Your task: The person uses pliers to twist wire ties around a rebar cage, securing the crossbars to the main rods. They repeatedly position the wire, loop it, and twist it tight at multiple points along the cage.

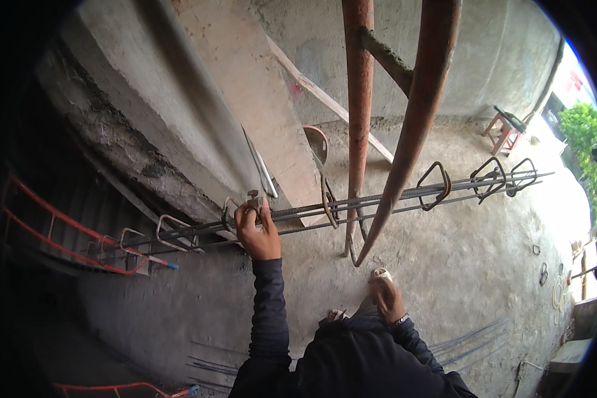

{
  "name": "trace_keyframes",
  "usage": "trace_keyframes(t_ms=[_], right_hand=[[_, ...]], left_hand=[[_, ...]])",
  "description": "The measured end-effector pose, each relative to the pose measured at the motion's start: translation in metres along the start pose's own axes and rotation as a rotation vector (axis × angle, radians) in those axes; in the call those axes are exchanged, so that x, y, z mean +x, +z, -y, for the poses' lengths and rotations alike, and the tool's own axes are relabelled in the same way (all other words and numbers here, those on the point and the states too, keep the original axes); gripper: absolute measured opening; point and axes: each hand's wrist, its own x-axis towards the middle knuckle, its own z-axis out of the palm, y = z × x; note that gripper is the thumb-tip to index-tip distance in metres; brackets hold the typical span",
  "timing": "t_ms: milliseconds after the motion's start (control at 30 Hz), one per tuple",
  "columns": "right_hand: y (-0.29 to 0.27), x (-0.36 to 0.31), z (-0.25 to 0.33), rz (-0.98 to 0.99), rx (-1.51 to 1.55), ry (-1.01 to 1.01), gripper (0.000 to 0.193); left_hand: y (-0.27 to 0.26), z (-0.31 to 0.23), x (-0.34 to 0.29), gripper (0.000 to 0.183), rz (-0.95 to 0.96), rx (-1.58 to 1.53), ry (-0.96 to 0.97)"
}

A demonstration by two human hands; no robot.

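A long, narrow cage of steel rebar point(395, 199) runs across in front of me, with several bent stirrups hung along it. My left hand point(260, 240) is at the bars left of the middle, its fingers closed around a small greyish metal piece point(253, 198) whose kind I cannot make out. Just left of those fingers a stirrup point(228, 213) loops round the bars. My right hand point(387, 302) is low in front of my body, apart from the cage. Its fingers look bent, but blur hides whether they hold anything.
Rust-red steel posts point(359, 99) stand right of the middle, by the cage. A stool point(505, 129) is at the far right. Loose rods point(471, 341) lie on the concrete floor point(458, 265). Red railings point(60, 219) border a dark stairwell at left. A board point(259, 93) leans behind.
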Motion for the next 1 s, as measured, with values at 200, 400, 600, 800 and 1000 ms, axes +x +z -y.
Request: trace_keyframes(t_ms=[200, 400, 600, 800, 1000], right_hand=[[-0.012, -0.002, 0.004, 0.006, -0.188, -0.126, 0.020], [-0.015, -0.004, -0.005, -0.053, -0.194, -0.102, 0.017], [-0.028, -0.008, -0.009, -0.012, -0.204, -0.223, 0.017], [-0.050, -0.004, -0.007, -0.062, -0.073, 0.014, 0.021], [-0.086, 0.009, -0.022, -0.133, 0.188, 0.151, 0.027]], left_hand=[[-0.004, -0.005, 0.006, 0.031, 0.156, 0.353, 0.017], [0.004, 0.011, -0.018, 0.060, 0.390, 0.726, -0.137], [-0.006, 0.003, -0.062, 0.087, 0.070, 0.424, -0.036], [-0.010, -0.085, -0.136, 0.051, 0.073, -0.243, 0.325], [0.033, -0.171, -0.132, 0.036, 0.483, -0.684, 0.537]])
